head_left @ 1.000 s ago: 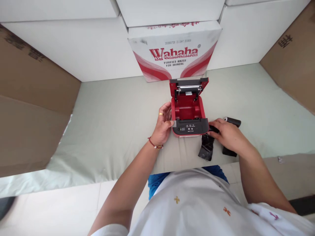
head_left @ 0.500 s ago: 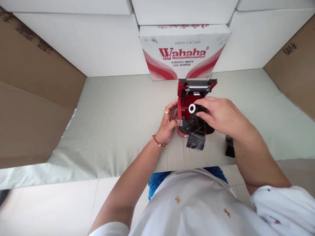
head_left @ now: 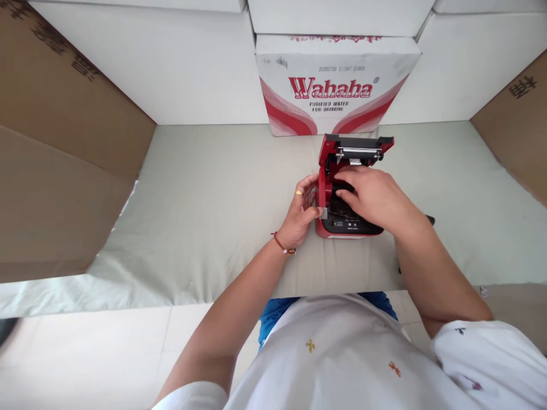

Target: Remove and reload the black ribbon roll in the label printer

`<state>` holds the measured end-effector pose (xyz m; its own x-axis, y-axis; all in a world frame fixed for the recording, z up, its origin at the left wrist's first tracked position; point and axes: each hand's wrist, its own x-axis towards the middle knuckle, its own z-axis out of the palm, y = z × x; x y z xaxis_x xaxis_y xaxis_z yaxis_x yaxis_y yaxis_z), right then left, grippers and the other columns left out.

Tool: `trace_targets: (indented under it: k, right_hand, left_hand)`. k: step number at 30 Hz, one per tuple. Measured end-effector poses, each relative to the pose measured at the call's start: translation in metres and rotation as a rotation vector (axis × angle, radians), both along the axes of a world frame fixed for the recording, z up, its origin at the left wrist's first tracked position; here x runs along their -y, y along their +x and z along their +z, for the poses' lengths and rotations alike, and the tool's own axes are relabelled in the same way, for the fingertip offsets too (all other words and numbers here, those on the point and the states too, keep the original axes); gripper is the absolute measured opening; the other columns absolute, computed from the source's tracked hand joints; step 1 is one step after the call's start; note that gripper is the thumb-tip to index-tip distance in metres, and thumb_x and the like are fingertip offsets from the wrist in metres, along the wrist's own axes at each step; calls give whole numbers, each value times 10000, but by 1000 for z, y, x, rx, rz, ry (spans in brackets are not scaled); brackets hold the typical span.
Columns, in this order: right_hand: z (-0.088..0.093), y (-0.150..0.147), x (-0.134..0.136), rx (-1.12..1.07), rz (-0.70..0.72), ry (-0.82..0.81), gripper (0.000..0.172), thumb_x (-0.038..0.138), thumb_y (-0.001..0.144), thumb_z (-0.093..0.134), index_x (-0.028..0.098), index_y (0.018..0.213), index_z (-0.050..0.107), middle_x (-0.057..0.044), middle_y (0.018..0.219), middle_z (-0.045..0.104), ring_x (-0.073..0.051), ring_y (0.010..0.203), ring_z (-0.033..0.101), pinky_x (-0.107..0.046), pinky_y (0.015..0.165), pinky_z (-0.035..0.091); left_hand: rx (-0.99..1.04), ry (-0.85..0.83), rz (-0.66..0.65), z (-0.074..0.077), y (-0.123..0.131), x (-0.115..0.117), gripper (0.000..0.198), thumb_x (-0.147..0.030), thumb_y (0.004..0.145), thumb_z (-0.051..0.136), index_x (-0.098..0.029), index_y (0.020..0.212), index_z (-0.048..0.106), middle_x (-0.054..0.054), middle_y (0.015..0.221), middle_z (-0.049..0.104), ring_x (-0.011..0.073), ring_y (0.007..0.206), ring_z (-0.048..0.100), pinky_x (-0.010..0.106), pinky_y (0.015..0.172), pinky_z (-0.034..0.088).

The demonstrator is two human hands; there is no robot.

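Observation:
A small red and black label printer (head_left: 352,228) stands on the cloth-covered table with its lid (head_left: 356,149) raised. My left hand (head_left: 301,216) grips the printer's left side, thumb on a grey tab at the front corner and fingers along the outer wall. Inside the bay, my right hand (head_left: 367,196) pinches a black ribbon roll (head_left: 341,188), mostly hidden by the fingers. The loose dark film (head_left: 342,209) of the roll lies over the printer's front part.
A Wahaha water carton (head_left: 337,85) stands behind the printer, before white boxes (head_left: 205,68). Brown cartons flank the table at left (head_left: 72,148) and right (head_left: 513,114). A dark object (head_left: 431,220) shows partly beyond my right wrist.
My right hand has brought the ribbon roll from above the printer down into its bay; the hanging film now lies inside. My left hand keeps its hold. The view has shifted slightly.

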<state>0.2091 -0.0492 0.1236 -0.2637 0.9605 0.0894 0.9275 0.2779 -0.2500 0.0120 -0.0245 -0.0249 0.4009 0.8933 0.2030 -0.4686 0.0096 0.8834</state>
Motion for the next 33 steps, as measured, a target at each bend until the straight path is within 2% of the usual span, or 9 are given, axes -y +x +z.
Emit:
trace_targets:
  k: [4, 7, 10, 13, 16, 20, 24, 28, 33]
  right_hand:
    - [-1, 20, 50, -286, 221, 86, 312, 291, 1181, 628, 221, 1409, 829, -110, 1428, 873, -285, 1302, 832, -470, 1133, 667]
    - [-15, 27, 87, -282, 261, 186, 366, 253, 1187, 645, 233, 1534, 760, -119, 1530, 832, -285, 1422, 789, -533, 1249, 616]
    - [-34, 26, 108, -207, 228, 294, 444, 194, 1175, 660, 216, 1617, 685, -149, 1653, 747, -290, 1573, 691, -558, 1360, 513]
    - [-44, 23, 116, -177, 215, 355, 424, 137, 1165, 658, 175, 1586, 678, -159, 1640, 754, -261, 1606, 660, -511, 1424, 423]
    - [-44, 27, 117, -199, 237, 382, 392, 97, 1159, 645, 183, 1538, 694, -134, 1565, 810, -236, 1561, 700, -499, 1446, 378]
    - [-42, 38, 115, -238, 286, 398, 363, 69, 1139, 656, 203, 1469, 729, -111, 1490, 853, -235, 1536, 720, -512, 1430, 401]
    - [-41, 46, 111, -286, 287, 398, 309, 101, 1124, 696, 237, 1388, 780, -88, 1433, 879, -270, 1498, 746, -555, 1363, 494]
    - [-23, 47, 98, -363, 319, 345, 188, 192, 1140, 718, 262, 1276, 828, -62, 1320, 912, -283, 1416, 793, -532, 1285, 580]
    - [5, 46, 45, -352, 48, 488, 363, 341, 1214, 568, 334, 1505, 785, -94, 1668, 741, -335, 1567, 682, -593, 1318, 538]
  left_hand:
    - [-21, 6, 21, 4, -2, 3, 805, -507, 853, 960, -387, 1556, 588, 67, 1752, 574, 348, 1664, 529, 563, 1403, 419]
    - [-72, 14, 77, 6, -5, 9, 728, -525, 881, 927, -382, 1524, 618, 72, 1720, 587, 353, 1661, 526, 557, 1366, 467]
    - [-239, 109, 294, 13, -9, 24, 556, -556, 974, 823, -367, 1463, 640, 84, 1631, 620, 340, 1616, 555, 547, 1319, 509]
    - [-494, 453, 636, 24, -12, 45, 343, -444, 1103, 659, -309, 1418, 656, 104, 1423, 654, 306, 1406, 645, 557, 1256, 523]
    - [-618, 855, 819, 36, -10, 63, 384, -274, 1070, 662, -291, 1453, 677, 83, 1258, 635, 277, 1199, 654, 483, 1082, 564]
    - [-717, 1165, 839, 41, -3, 71, 426, -175, 1002, 722, -278, 1414, 755, 48, 1070, 615, 230, 991, 622, 405, 929, 526]
    - [-768, 1229, 846, 37, 0, 69, 402, -169, 955, 769, -317, 1326, 814, 41, 991, 633, 230, 958, 618, 412, 915, 488]
    - [-728, 1280, 850, 34, 1, 69, 349, -136, 934, 773, -304, 1231, 845, 46, 972, 637, 231, 991, 612, 415, 908, 462]
    - [-769, 1293, 871, 33, 2, 71, 353, -176, 912, 827, -386, 1194, 853, 42, 969, 645, 244, 1033, 613, 428, 944, 456]
